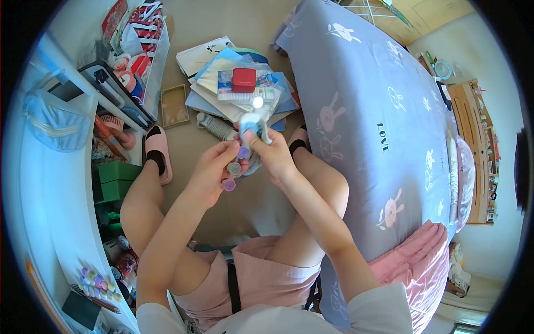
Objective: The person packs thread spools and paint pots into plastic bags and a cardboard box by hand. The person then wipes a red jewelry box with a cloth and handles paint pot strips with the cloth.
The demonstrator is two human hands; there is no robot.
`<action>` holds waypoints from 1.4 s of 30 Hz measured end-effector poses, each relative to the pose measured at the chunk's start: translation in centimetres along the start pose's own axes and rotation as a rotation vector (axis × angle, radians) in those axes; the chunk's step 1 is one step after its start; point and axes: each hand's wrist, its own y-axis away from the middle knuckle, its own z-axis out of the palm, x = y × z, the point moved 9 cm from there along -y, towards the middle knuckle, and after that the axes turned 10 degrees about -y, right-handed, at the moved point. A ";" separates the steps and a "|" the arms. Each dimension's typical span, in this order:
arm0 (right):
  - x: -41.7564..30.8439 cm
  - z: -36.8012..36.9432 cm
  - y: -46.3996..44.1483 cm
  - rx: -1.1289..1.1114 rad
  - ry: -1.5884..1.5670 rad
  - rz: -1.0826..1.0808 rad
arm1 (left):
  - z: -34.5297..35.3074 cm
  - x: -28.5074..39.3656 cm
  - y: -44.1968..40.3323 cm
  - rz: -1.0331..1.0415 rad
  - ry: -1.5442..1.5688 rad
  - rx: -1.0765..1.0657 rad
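Over the floor (222, 220), the left hand (216, 166) pinches marker-like pieces (233, 168) beside a white-and-blue item (251, 120) gripped by the right hand (273, 155), seemingly a two-handed handling step calling for steady fingers.

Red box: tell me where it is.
In the head view, the red box sits above centre, atop the paper pile, left of the bed.
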 end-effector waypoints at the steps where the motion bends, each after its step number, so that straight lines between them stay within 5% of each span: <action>1: -0.1 0.4 0.0 -0.030 0.094 -0.009 | -0.2 -0.1 0.0 0.009 -0.004 0.001; 14: -0.7 0.0 -0.2 0.055 -0.206 -0.050 | 0.6 0.1 0.3 -0.051 0.160 -0.126; 26: 1.0 0.4 0.2 -0.075 -0.129 0.083 | -1.1 1.9 0.0 0.099 0.180 -0.048; 33: 1.4 -0.4 0.4 0.063 -0.167 0.115 | -1.2 1.6 0.4 0.087 0.051 0.004; 42: 0.4 0.9 0.6 -0.081 0.033 -0.021 | -1.5 2.2 0.3 0.149 0.082 -0.010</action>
